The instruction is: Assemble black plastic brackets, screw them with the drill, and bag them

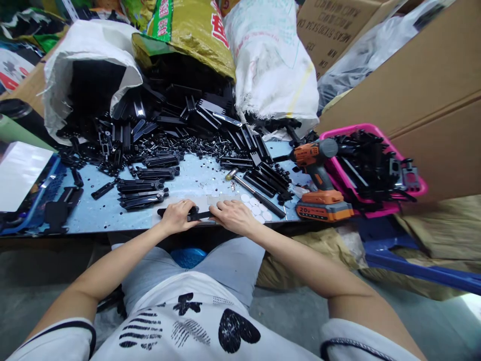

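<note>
My left hand (177,216) is closed around a long black plastic part (195,215) lying at the front edge of the pale blue table (195,178). My right hand (233,216) rests on the same part's right end, fingers curled over it. Beside my right hand lie white round pads (257,206) and a hammer (255,193). Stacked black assembled parts (143,193) sit to the left of my hands.
An orange cordless drill (319,175) stands at the right by a pink basket (376,165) of black parts. Heaps of black parts and screws (180,130) spill from sacks (270,65) at the back. Cardboard boxes (432,90) stand right.
</note>
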A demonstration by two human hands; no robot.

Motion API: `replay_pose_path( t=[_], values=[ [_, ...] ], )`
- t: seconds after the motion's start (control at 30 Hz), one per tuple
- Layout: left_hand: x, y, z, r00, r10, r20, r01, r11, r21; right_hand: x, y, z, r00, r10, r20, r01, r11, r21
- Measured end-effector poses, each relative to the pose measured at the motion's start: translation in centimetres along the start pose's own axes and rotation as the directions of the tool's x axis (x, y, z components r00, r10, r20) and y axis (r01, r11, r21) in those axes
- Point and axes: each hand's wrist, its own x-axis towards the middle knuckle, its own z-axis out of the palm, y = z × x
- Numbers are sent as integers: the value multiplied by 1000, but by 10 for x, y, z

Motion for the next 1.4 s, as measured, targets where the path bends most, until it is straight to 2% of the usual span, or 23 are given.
replay_pose_path(
  t=[0.1,0.17,0.27,0.37,0.43,0.5,0.63,0.7,0.77,0.83,0.9,0.97,1.03,1.1,1.17,1.27,1.33,1.4],
  values=[
    [24,3,-2,994,55,90,-52,998,-31,-2,25,21,999,-48,-22,50,995,82],
    [58,-1,-4,995,50,91,-47,998,-35,-9,39,37,998,-48,-50,55,989,137],
    [128,-21,-10,991,-136,-14,136,990,21,-24,47,54,997,-16,-76,29,984,178],
    [186,-44,-12,973,-227,-31,229,970,83,-31,47,53,997,29,-78,-12,977,213],
    [205,-53,-7,973,-232,-5,231,966,119,-22,54,43,990,88,-107,-60,969,238],
    [210,-54,0,979,-202,2,200,971,133,2,69,30,967,192,-169,-146,957,252],
    [200,-47,9,985,-172,-17,172,971,164,84,118,10,874,409,-263,-343,902,262],
    [190,-44,5,985,-172,-25,173,968,180,126,138,6,797,572,-194,-528,815,238],
    [172,-44,-3,987,-155,-50,162,972,172,157,150,6,736,671,-92,-642,735,218],
    [144,-46,-15,983,-131,-128,145,984,105,170,155,9,720,693,-35,-671,709,219],
    [107,-49,-28,963,-133,-236,136,991,-6,167,155,13,731,677,-89,-642,725,250],
    [67,-52,-40,947,-152,-283,131,987,-92,152,151,16,751,635,-180,-569,762,310],
    [32,-53,-48,963,-131,-238,102,986,-130,131,143,17,791,562,-243,-457,805,378],
    [7,-50,-53,985,-93,-147,75,990,-122,109,132,16,843,469,-263,-338,842,420],
    [-5,-44,-56,997,-74,-37,72,996,-50,89,118,12,882,383,-274,-242,868,434],
    [-5,-32,-60,990,-77,119,61,989,135,64,95,3,910,315,-270,-167,873,458],
    [0,-25,-61,982,-55,178,12,973,231,52,79,-3,925,281,-256,-131,869,478],
    [4,-20,-58,982,-7,190,-48,958,282,42,65,-8,940,253,-229,-108,856,505]
  ],
)
